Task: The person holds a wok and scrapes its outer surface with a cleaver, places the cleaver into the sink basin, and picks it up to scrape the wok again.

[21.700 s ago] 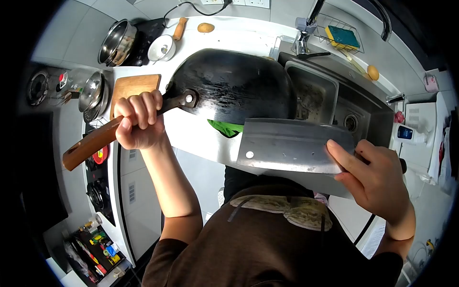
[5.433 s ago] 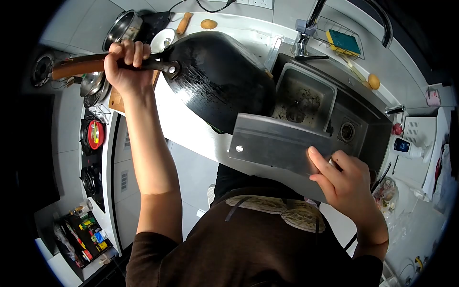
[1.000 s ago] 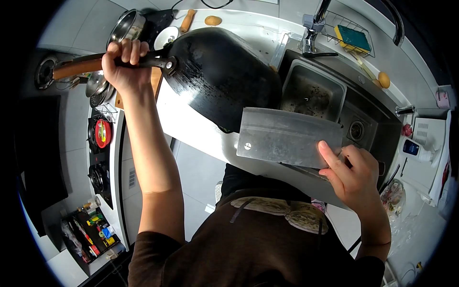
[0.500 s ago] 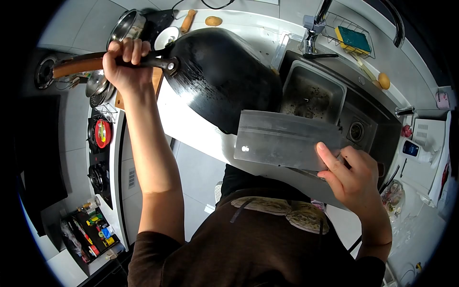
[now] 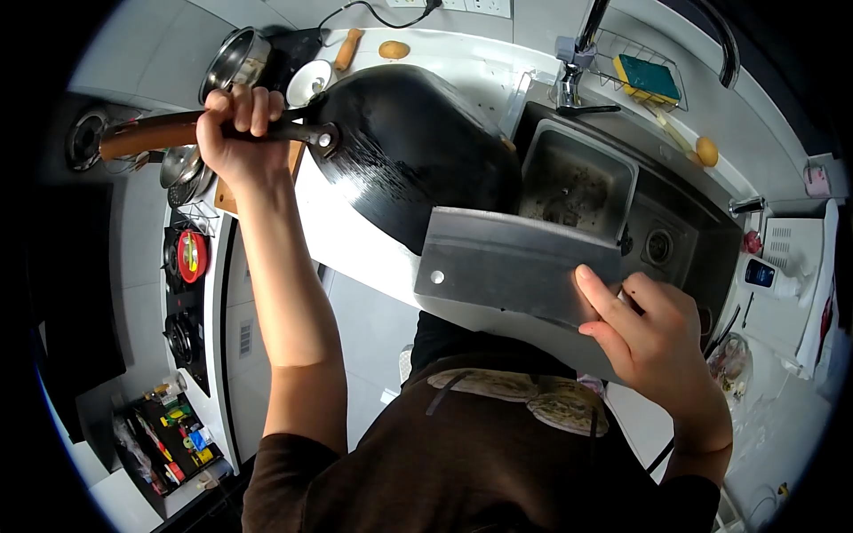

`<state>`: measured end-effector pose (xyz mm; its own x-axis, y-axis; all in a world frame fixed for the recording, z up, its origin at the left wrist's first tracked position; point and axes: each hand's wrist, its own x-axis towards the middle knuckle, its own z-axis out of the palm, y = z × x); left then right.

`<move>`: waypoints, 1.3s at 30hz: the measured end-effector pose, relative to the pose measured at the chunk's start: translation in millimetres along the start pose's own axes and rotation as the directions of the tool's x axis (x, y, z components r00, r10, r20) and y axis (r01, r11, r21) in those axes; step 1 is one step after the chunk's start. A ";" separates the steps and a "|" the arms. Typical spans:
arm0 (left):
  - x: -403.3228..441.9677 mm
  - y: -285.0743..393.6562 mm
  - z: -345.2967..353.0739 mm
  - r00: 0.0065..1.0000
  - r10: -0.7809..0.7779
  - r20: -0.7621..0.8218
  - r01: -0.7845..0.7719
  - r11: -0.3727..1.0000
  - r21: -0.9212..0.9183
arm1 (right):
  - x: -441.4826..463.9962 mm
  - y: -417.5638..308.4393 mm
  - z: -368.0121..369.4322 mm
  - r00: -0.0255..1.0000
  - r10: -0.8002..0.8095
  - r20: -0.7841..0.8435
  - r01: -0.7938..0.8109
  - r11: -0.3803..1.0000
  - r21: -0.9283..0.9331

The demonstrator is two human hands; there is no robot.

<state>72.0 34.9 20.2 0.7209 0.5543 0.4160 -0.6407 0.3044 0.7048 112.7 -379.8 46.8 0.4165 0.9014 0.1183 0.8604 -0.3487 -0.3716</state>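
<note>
My left hand (image 5: pixel 244 133) is wrapped round the metal shank of a black wok (image 5: pixel 418 151), just past its brown wooden handle (image 5: pixel 151 138). The wok is tipped up, its dark outer side facing me and its far edge beside the sink. In my right hand (image 5: pixel 653 338) is a cleaver (image 5: pixel 515 266), the index finger laid along its broad blade. The blade is in front of the wok's lower right edge and partly covers the sink; whether it touches the wok I cannot tell. The cleaver's handle is mostly hidden by my fingers.
A metal basin (image 5: pixel 582 178) with dark bits sits in the sink (image 5: pixel 693 231) under the faucet (image 5: pixel 569 84). Behind the wok are a white bowl (image 5: pixel 311 82) and a potato (image 5: pixel 394 50). A sponge (image 5: pixel 647 78) lies in a wire rack. A stove (image 5: pixel 184 333) stands left.
The cleaver and my right hand have moved a little to the left, and the blade has turned slightly. My left hand keeps its hold on the wok, which is nearly still.
</note>
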 end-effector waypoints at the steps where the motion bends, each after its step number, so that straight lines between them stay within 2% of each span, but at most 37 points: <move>1: -0.4 0.7 -0.4 1.000 -0.001 0.017 0.001 1.000 -0.005 | -0.4 -0.7 -0.9 1.000 -0.006 -0.004 0.006 1.000 -0.002; 4: -1.3 1.2 -0.6 0.999 -0.002 0.054 0.001 1.000 0.015 | -2.7 -3.6 -3.1 0.998 0.030 0.048 -0.031 0.999 0.017; 10: -6.6 0.9 8.8 0.997 0.015 0.079 -0.018 0.999 0.038 | 5.1 -9.1 -3.7 1.000 -0.012 -0.027 0.012 1.000 0.013; 12: -7.3 1.8 9.3 0.997 0.027 0.074 -0.030 0.999 0.043 | -0.6 -12.0 -8.8 0.998 0.038 0.058 -0.039 0.999 0.011; 14: -8.3 1.1 9.0 0.995 0.020 0.096 -0.022 1.000 0.021 | 0.6 -14.7 -9.5 0.997 0.052 0.062 -0.054 0.998 0.020; 17: -10.2 0.4 15.5 0.997 0.035 0.066 -0.037 0.999 0.022 | 4.5 -17.0 -9.4 1.000 0.029 0.012 -0.029 0.999 0.023; 20: -11.3 3.5 17.9 0.999 0.042 0.020 -0.042 0.999 0.020 | 7.5 -19.8 -14.2 0.999 0.028 0.037 -0.030 0.999 0.035; 22: -12.9 4.0 18.5 0.998 0.031 0.057 -0.033 0.999 0.035 | 2.1 -22.9 -20.5 0.985 0.083 0.148 -0.084 0.996 -0.004; 24: -14.7 2.7 19.9 0.999 0.023 0.045 -0.025 0.999 0.025 | 3.5 -24.9 -19.6 0.986 0.086 0.141 -0.086 0.996 -0.006; 26: -14.5 2.2 21.5 0.998 0.044 0.044 -0.045 0.999 0.018 | 7.6 -24.1 -16.5 0.997 0.041 0.059 -0.042 0.999 0.011; 30: -14.0 3.7 17.9 0.996 0.027 0.090 -0.030 0.999 0.031 | 9.8 -25.2 -16.4 0.998 0.041 0.038 -0.042 0.999 0.013; 33: -14.5 5.0 15.8 0.996 0.029 0.083 -0.031 0.999 0.016 | 4.2 -24.5 -18.9 0.995 0.050 0.085 -0.048 0.999 -0.021; 39: -14.7 6.5 4.7 0.998 0.040 0.053 -0.040 0.999 0.002 | 0.6 -19.2 -9.7 1.000 0.017 0.019 -0.015 0.998 -0.066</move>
<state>58.4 25.1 21.4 0.7080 0.5237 0.4737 -0.6684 0.2805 0.6889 99.3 -375.0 62.9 0.4251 0.9002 0.0945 0.8713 -0.3787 -0.3120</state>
